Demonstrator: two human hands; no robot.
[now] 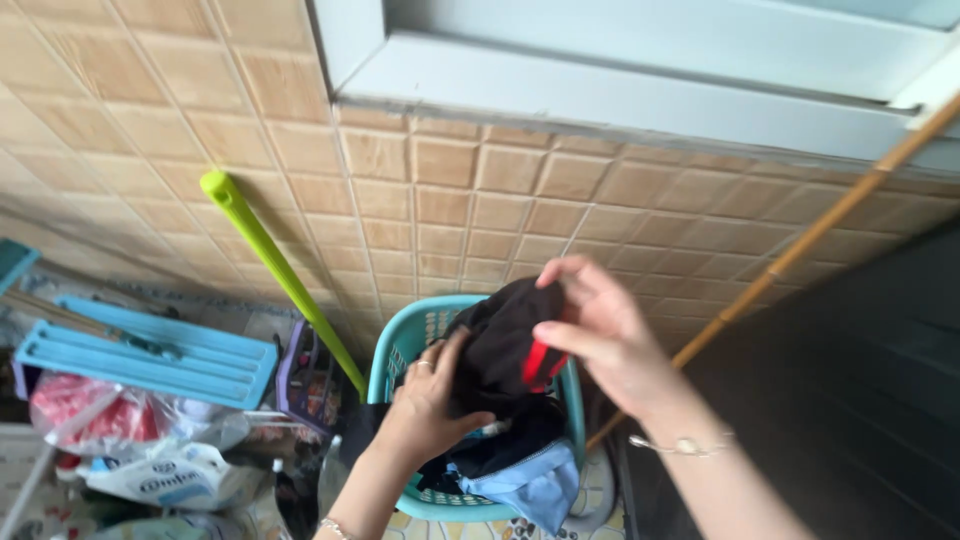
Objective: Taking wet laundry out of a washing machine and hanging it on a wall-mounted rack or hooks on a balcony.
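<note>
Hands meet over the teal laundry basket (392,360), which serves as the landmark for everything else. Directly above the basket's opening hangs one black garment with a red patch (505,345), bunched and draped so that its long axis runs roughly up and down, top edge high, lower folds falling toward the basket. The right hand (600,335) pinches the garment's upper edge between thumb and fingers, above the basket's far rim; the left hand (430,400) grips the cloth lower down, over the basket's near left side, fingers curled into the fabric, a ring showing on one of them. Both hands are closed on the same piece, so neither is nearer; the garment lies between them, right hand high, left hand low.

Inside the basket, below the held garment, lie more dark clothes and one pale blue piece (530,485) spilling over the near rim. How many dark items are there cannot be told.

Left of the basket leans one lime-green pole (280,270) against the tiled wall (450,210). Further left sit one light blue slatted rack (140,360) and some plastic bags (150,440) beneath it. Right of the basket, one bamboo-coloured stick (800,245) slants up toward the window frame (620,70).
</note>
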